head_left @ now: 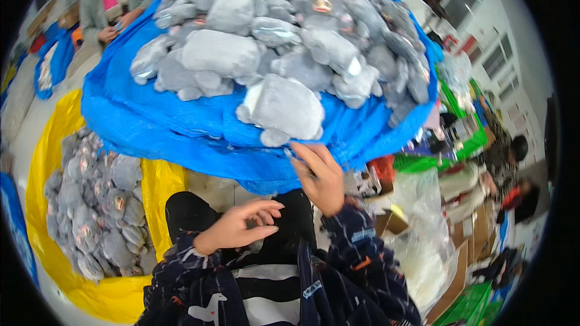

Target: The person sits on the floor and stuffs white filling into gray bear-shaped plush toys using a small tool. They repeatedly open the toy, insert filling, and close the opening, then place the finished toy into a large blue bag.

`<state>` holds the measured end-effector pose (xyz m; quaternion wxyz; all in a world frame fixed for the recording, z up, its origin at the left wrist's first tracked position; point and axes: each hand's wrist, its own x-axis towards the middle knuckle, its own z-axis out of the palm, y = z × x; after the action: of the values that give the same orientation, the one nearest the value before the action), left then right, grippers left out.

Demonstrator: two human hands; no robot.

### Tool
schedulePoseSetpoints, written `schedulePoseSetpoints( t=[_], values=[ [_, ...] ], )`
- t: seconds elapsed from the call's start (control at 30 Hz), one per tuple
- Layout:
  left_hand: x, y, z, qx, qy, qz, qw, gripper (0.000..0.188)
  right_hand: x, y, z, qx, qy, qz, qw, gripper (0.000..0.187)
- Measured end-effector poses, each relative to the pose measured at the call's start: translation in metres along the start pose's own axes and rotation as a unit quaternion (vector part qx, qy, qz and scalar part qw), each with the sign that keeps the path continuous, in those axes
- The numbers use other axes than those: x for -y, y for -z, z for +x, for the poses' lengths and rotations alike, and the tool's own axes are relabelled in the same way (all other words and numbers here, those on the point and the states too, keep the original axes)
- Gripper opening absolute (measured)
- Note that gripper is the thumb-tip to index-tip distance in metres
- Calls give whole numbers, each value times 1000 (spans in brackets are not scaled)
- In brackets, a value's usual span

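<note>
A grey plush toy (284, 110) lies at the near edge of a heap, on a big blue plastic sheet (199, 136). My right hand (322, 178) reaches up to the sheet's near edge, fingers stretched and apart. Its fingertips are right below the toy; whether they touch it I cannot tell. Over my lap, my left hand (241, 226) hangs with fingers loosely bent and apart, nothing visible in it. Many more grey plush toys (220, 53) are piled behind, some with pale shiny patches, one showing a yellowish muzzle.
On my left stands a yellow sack (57, 259) filled with grey plush toys (96, 205). A person (115, 6) sits at the far left. To the right are a clear plastic bag (420, 247), cardboard boxes (477, 229) and green crates (471, 308). More people (504, 157) are at the far right.
</note>
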<state>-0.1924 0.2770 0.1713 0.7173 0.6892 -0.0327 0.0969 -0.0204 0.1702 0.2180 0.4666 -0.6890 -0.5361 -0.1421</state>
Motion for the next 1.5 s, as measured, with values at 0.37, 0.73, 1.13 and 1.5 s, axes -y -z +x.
schedulePoseSetpoints(
  t=[0.37, 0.73, 1.13, 1.5],
  values=[
    [-142, -20, -14, 361, -305, -437, 765, 9, -69, -51, 14, 111, -11, -152, 982, 31],
    [-38, -28, -3, -176, -116, 58, 976, 27, -46, -23, 11, -70, -77, 125, 987, 24],
    [15, -13, 18, -349, 5, 203, 915, 39, 25, 41, -28, -71, -115, 294, 946, 25],
    [23, -4, 6, -392, 3, 179, 902, 38, -2, 74, -66, -12, -169, 480, 860, 25]
  ],
)
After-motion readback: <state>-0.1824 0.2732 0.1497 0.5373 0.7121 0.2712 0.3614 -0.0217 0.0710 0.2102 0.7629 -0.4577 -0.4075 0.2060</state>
